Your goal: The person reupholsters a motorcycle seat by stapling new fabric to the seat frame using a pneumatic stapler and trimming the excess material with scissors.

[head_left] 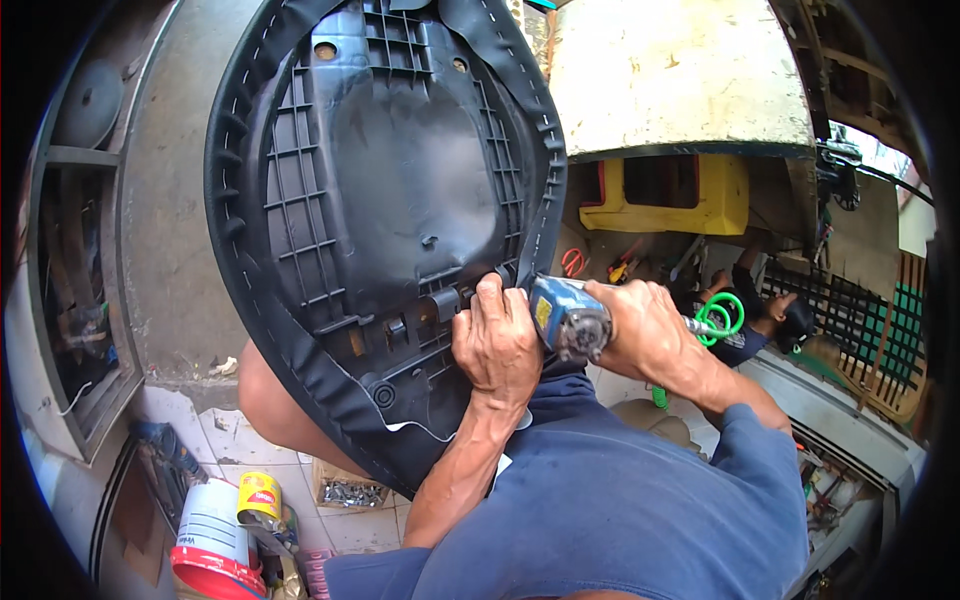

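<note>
A black motorcycle seat (415, 170) lies upside down across my lap, its ribbed plastic base facing up. Black vinyl cover (232, 165) is folded over its rim, with a row of staples running along much of the edge. Near the right rim, my left hand (497, 345) is closed, fingers bent and pressing on the cover's edge; the fingertips are partly hidden. My right hand (650, 320) grips a blue pneumatic staple gun (570, 315), its nose against the rim just beside my left fingers. A green coiled air hose (722, 318) joins the gun behind that hand.
At lower left stand a white bucket (212, 525) with a red rim and a yellow tin (260, 497). A wooden tray (348, 485) of small metal pieces sits on the tiles. Red-handled scissors (573, 262) lie beyond the gun. Another person (765, 315) is at right.
</note>
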`<state>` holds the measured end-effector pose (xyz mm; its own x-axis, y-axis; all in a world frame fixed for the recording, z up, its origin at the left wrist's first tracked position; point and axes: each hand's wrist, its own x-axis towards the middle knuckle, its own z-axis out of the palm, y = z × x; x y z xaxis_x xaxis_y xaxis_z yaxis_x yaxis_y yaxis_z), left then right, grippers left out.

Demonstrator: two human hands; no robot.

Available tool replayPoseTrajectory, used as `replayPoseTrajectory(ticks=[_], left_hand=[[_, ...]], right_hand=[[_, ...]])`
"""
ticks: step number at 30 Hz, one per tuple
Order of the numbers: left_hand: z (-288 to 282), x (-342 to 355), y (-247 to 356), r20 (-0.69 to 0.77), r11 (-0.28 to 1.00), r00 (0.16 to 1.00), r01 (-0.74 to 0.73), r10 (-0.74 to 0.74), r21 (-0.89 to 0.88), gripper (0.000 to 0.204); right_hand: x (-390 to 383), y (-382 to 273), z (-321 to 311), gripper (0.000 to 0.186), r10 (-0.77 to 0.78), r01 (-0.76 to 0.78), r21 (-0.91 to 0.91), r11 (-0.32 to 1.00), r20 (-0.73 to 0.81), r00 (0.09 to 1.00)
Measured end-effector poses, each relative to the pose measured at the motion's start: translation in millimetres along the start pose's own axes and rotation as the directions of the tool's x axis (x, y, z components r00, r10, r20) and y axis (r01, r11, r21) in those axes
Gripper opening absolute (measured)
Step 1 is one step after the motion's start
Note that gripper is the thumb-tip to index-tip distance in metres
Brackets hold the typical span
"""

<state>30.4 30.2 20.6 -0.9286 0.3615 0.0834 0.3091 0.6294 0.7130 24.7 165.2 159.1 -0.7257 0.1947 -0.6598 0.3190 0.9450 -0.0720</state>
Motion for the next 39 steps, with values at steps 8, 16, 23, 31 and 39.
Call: replayPoseTrajectory(ticks=[8,16,23,31,39], left_hand=[[-8,5,-3,0.025,1.0,1.0,-0.008,0.008,0.008,0.015],[-11,3,-4,0.042,1.0,0.999,0.007,-0.008,0.009,0.013],[-13,6,-6,0.066,1.0,0.998,-0.025,0.026,-0.01,0.016],[-17,9,-3,0.064,1.0,0.998,0.003,-0.004,0.022,0.019],[-12,6,-6,0.069,0.997,0.997,-0.041,0.037,0.07,0.02]], right_hand=[[-18,11,12,0.033,0.036,-0.03,0.178,0.984,-0.029,0.999],[-20,-2,21,0.036,0.047,-0.037,0.191,0.981,-0.047,0.998],[-17,-5,19,0.034,0.058,-0.058,0.116,0.991,0.004,0.998],[-35,15,30,0.034,0.009,0.007,0.315,0.949,-0.049,0.999],[-22,3,29,0.028,0.075,-0.079,0.18,0.981,0.029,0.997]])
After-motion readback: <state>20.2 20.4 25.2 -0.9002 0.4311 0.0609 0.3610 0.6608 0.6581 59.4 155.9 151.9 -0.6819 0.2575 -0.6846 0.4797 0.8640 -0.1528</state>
